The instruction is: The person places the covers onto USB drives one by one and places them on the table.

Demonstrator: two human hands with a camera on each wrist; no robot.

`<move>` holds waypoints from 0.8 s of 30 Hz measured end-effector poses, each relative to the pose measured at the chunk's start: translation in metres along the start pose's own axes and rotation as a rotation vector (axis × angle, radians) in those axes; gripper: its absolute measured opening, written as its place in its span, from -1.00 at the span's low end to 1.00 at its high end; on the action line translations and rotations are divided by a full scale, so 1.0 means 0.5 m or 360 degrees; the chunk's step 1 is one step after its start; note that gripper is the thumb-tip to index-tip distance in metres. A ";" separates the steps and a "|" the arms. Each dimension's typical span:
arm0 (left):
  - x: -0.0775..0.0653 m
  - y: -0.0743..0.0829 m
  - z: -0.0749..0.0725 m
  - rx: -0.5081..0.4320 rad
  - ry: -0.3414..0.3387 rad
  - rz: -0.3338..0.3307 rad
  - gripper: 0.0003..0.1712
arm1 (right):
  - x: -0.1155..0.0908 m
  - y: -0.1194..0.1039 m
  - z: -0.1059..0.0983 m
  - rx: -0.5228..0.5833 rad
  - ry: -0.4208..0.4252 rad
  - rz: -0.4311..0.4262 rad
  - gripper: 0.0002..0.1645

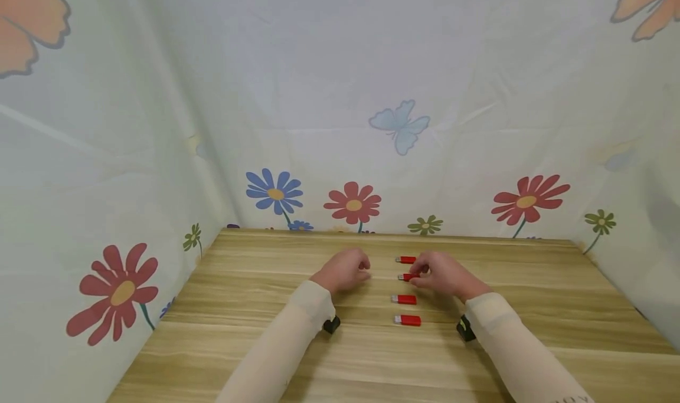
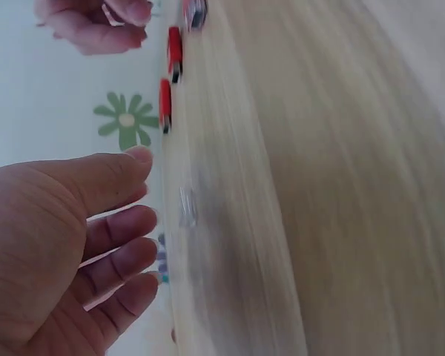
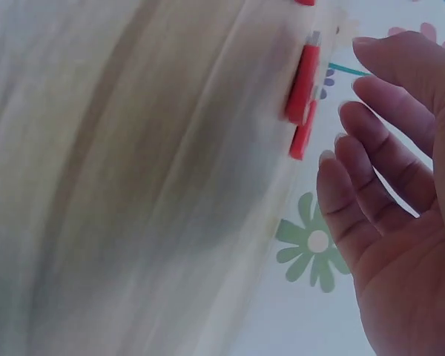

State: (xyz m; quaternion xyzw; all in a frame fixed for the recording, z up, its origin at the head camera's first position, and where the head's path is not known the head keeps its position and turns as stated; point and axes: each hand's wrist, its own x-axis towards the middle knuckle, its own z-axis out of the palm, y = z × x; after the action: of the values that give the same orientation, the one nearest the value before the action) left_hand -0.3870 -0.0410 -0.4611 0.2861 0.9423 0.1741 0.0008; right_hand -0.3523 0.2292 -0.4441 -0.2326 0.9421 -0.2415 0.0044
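Several red USB flash drives with silver plugs lie in a column on the wooden table, among them the second from the back (image 1: 408, 277), the third (image 1: 404, 300) and the nearest (image 1: 408, 320). My right hand (image 1: 445, 275) hovers at the right end of the second drive, fingers loosely curved; in the right wrist view a gap shows between its fingertips and the red drive (image 3: 304, 85). My left hand (image 1: 345, 270) is left of the column, holding nothing, its fingers bent and apart. Near it lies a small clear plastic piece (image 2: 188, 206), seen in the left wrist view.
The wood-grain table (image 1: 255, 273) meets a pale flowered curtain (image 1: 457, 173) along its back edge, with more curtain on both sides. Dark camera mounts (image 1: 466, 328) sit under both wrists.
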 end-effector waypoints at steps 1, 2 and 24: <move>0.000 -0.007 0.000 0.0020 0.0005 0.0004 -0.87 | 0.003 0.001 0.001 -0.0019 0.0007 0.0004 -0.82; -0.001 -0.011 -0.002 0.0039 0.0004 0.0017 -0.85 | 0.005 0.003 0.003 -0.0033 0.0013 0.0008 -0.81; -0.014 -0.005 -0.018 0.0155 -0.0058 0.0072 -0.42 | 0.032 0.027 0.022 -0.0004 -0.0107 0.0102 -0.76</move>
State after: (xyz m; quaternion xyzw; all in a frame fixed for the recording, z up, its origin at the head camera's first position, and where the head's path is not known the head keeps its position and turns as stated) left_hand -0.3836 -0.0494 -0.4543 0.3102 0.9427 0.1226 0.0000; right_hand -0.3712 0.2276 -0.4585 -0.2103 0.9487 -0.2322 0.0434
